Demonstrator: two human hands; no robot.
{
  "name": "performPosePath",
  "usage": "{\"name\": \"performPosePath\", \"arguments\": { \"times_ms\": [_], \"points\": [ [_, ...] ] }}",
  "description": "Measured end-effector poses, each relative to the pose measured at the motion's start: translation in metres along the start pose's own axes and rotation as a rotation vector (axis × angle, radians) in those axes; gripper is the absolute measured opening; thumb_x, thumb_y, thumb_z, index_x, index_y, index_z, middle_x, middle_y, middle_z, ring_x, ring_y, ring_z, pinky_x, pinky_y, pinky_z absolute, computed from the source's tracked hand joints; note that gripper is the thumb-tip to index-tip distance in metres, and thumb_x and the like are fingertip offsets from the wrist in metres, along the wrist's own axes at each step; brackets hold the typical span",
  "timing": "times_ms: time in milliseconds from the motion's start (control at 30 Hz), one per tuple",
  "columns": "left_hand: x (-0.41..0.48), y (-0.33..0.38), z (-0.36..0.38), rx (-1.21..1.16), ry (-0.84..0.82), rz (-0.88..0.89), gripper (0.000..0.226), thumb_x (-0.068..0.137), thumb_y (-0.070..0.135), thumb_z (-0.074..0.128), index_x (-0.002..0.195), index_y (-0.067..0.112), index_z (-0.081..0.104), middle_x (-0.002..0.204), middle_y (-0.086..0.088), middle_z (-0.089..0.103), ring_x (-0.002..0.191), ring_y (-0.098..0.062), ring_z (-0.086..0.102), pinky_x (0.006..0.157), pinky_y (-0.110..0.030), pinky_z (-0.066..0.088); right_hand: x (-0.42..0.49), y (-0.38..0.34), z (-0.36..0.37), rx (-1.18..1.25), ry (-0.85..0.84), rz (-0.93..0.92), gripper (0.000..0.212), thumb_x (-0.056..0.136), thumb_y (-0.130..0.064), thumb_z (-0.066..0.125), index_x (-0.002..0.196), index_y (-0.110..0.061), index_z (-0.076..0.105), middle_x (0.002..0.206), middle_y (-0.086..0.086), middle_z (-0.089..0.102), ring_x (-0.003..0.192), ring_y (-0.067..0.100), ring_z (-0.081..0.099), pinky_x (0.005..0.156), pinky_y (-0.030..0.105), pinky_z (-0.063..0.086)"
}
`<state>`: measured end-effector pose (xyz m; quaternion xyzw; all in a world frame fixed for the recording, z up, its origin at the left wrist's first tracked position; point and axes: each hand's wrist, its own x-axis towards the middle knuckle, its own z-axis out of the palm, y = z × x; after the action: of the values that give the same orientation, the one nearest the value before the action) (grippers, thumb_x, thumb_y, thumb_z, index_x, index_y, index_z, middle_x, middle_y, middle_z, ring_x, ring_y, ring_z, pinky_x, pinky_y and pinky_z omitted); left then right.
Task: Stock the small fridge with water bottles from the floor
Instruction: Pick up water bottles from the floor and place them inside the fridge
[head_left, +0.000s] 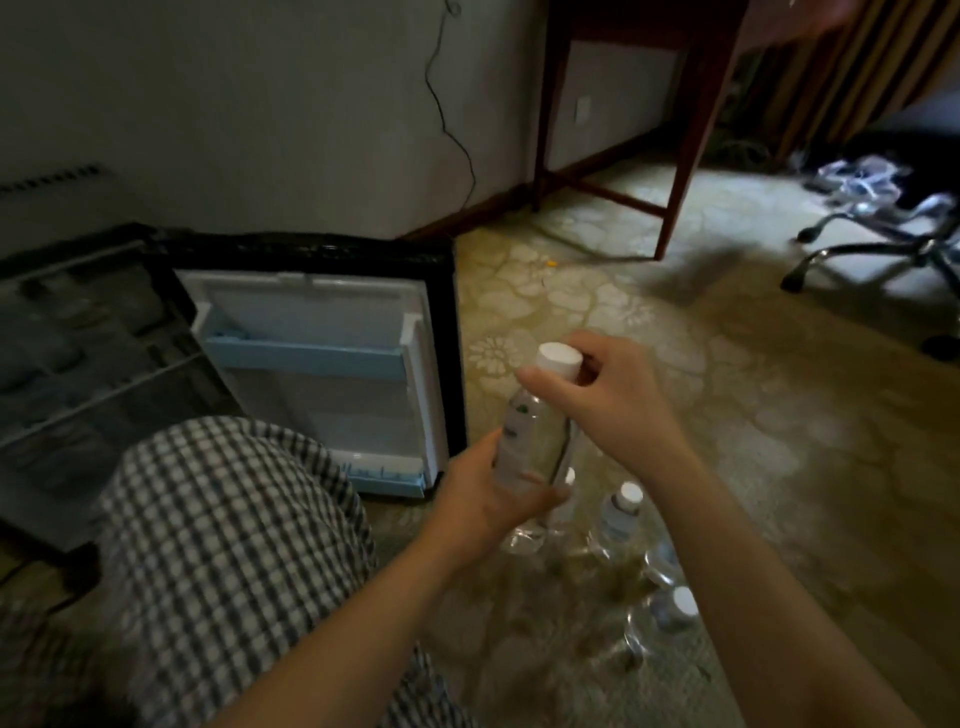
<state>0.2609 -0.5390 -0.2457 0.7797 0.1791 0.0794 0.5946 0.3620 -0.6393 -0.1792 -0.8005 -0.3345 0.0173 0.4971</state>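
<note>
Water bottle for the fridge
We're steadying it: left hand gripping its body, right hand apparently pinching its neck

The bottle is seen to be clear, with a white cap, and the floor bottles are clear and white-capped too. The fridge is seen as dark grey inside, while its door is edged in black and lined in white, with shelves coloured pale blue. The trousers are checked in black and white, the carpet is coloured yellow-brown and patterned with pale flowers, the wall is painted a dull white, the desk is made of red-brown wood, and the cord and chair legs are coloured black.
</note>
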Motion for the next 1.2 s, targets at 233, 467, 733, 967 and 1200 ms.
{"name": "performPosePath", "arguments": {
  "times_ms": [233,467,733,967,1200],
  "points": [
    [0.006,0.032,-0.078,-0.009,0.174,0.187,0.037,0.071,0.023,0.077,0.104,0.022,0.061,0.093,0.012,0.069,0.083,0.002,0.066,0.065,-0.008,0.051,0.036,-0.069,0.019,-0.078,-0.219,-0.149,0.038,0.074,-0.052,0.065,0.106,-0.031,0.061,0.083,-0.007,0.057,0.072,0.006,0.054,0.067,0.030,0.048],
    [0.006,0.053,-0.172,0.016,0.312,0.306,0.036,0.072,0.015,0.076,0.105,0.015,0.062,0.089,0.007,0.069,0.080,0.003,0.066,0.067,-0.009,0.050,0.079,-0.134,0.068,-0.034,-0.317,-0.269,0.059,0.074,-0.056,0.065,0.125,-0.030,0.053,0.113,-0.014,0.062,0.099,0.003,0.058,0.080,0.024,0.049],
    [-0.011,0.033,-0.272,0.082,0.511,0.280,0.031,0.071,0.016,0.078,0.094,0.029,0.061,0.088,0.010,0.069,0.078,0.005,0.066,0.064,-0.009,0.050,0.103,-0.193,0.159,0.014,-0.422,-0.367,0.056,0.079,-0.049,0.065,0.128,-0.027,0.050,0.115,-0.011,0.061,0.104,0.007,0.057,0.087,0.029,0.050],
    [-0.021,-0.021,-0.330,-0.023,0.634,0.132,0.037,0.075,0.010,0.074,0.108,0.016,0.060,0.096,0.005,0.068,0.086,-0.001,0.063,0.061,-0.005,0.050,0.111,-0.216,0.261,-0.077,-0.476,-0.404,0.050,0.078,-0.049,0.066,0.120,-0.025,0.054,0.111,-0.005,0.063,0.100,0.013,0.058,0.083,0.032,0.050],
    [-0.008,-0.062,-0.380,0.049,0.666,-0.019,0.041,0.070,0.029,0.077,0.108,0.022,0.062,0.110,-0.002,0.064,0.103,-0.015,0.062,0.084,-0.029,0.053,0.128,-0.221,0.334,-0.164,-0.524,-0.367,0.047,0.080,-0.047,0.066,0.118,-0.023,0.055,0.106,-0.002,0.065,0.098,0.017,0.060,0.086,0.040,0.051]
  ]
}}
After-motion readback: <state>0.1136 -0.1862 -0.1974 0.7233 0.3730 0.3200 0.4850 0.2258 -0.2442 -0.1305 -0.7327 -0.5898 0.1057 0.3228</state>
